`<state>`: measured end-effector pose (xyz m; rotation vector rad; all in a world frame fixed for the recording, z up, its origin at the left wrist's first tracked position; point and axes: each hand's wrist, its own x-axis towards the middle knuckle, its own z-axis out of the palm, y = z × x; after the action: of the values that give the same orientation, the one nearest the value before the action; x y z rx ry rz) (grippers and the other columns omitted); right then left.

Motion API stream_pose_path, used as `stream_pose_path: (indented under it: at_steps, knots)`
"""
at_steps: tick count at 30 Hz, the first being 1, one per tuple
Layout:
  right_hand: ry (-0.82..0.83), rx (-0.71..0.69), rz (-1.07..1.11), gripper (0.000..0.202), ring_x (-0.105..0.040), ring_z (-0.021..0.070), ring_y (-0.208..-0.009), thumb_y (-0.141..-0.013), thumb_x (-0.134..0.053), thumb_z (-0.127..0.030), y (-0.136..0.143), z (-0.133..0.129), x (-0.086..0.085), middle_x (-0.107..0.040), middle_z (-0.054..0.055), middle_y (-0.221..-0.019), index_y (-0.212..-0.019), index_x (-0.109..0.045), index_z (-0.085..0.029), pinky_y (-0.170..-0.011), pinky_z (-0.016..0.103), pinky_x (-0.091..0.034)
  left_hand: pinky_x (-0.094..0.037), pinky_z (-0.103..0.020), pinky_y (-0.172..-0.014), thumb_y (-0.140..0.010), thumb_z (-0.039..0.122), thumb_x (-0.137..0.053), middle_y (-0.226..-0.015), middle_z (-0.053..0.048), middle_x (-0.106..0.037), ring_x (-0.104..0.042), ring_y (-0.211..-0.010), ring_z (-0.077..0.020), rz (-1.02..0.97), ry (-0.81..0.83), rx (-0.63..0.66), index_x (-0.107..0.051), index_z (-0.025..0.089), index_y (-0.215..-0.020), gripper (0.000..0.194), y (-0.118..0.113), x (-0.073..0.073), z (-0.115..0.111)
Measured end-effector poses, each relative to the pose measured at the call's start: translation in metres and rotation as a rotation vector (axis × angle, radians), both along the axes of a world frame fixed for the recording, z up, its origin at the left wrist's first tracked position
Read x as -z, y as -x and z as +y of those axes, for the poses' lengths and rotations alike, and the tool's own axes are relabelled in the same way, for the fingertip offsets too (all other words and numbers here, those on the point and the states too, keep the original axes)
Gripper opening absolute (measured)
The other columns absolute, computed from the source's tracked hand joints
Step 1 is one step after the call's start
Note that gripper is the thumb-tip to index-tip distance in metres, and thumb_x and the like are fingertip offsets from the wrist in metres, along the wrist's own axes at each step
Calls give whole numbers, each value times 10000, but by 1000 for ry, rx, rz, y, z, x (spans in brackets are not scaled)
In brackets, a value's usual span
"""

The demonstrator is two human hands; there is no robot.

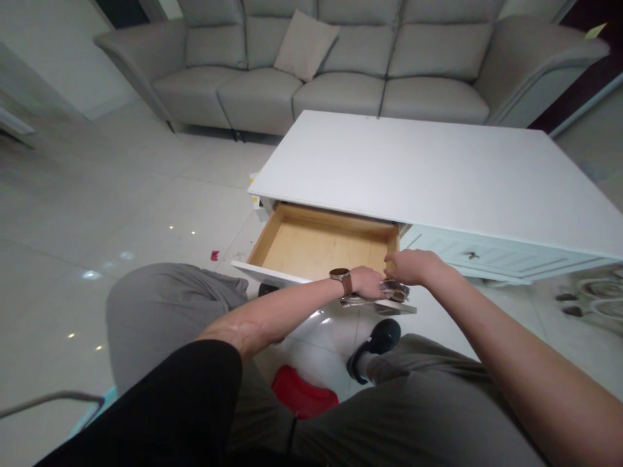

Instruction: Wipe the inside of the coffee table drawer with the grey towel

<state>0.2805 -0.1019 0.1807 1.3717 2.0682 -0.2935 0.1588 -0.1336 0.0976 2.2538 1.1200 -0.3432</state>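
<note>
A wooden drawer (316,243) is pulled out of the white coffee table (418,168), and its bare floor shows. My left hand (367,283), with a watch (339,275) at the wrist, reaches over the drawer's front near its right corner. Its fingers are curled at a shiny, clear plastic-looking bundle (396,290) of unclear kind. My right hand (411,266) is beside it at the drawer's right side. The fingers there are bent together around something small and yellowish, mostly hidden.
A grey sofa (341,97) with a cushion (305,44) stands behind the table. A closed drawer with a knob (471,255) is at the right. A red plastic object (302,392) lies on the floor between my legs, and a red scrap (215,255) lies at left.
</note>
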Motion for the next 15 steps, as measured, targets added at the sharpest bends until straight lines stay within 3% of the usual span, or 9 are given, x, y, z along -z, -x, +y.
stream_pose_path:
  at_steps: [4,10,13,15]
  knots:
    - [0,13,15,541,-620,366,-1236,-955,-484,-452,-3,-3,1,-628,165,-1406,-1444,-590,-244,-945,482,-492,-542,-315,-825,-851,539,-573,-1152,-204,-746,-715,-1007,-282,151,31,-2,-736,97,-1157,561,44,-14,5]
    - [8,28,36,545,-611,376,-1245,-958,-478,-440,-10,-9,-1,-609,158,-1433,-1457,-580,-245,-952,499,-491,-526,-280,-728,-815,519,-635,-1128,-176,-756,-715,-906,-255,405,237,-174,-736,64,-1146,572,148,-27,28]
    - [16,28,43,548,-614,376,-1241,-959,-480,-441,-12,-12,-2,-615,161,-1425,-1461,-575,-245,-951,500,-492,-515,-260,-747,-849,481,-602,-1150,-172,-751,-709,-943,-253,452,119,-285,-741,78,-1128,510,194,-32,40]
    - [15,23,52,551,-613,374,-1243,-957,-486,-445,-13,-13,-2,-618,162,-1419,-1462,-575,-245,-954,501,-490,-511,-267,-796,-880,493,-560,-1140,-178,-752,-707,-980,-267,432,-37,-343,-743,99,-1118,495,211,-34,43]
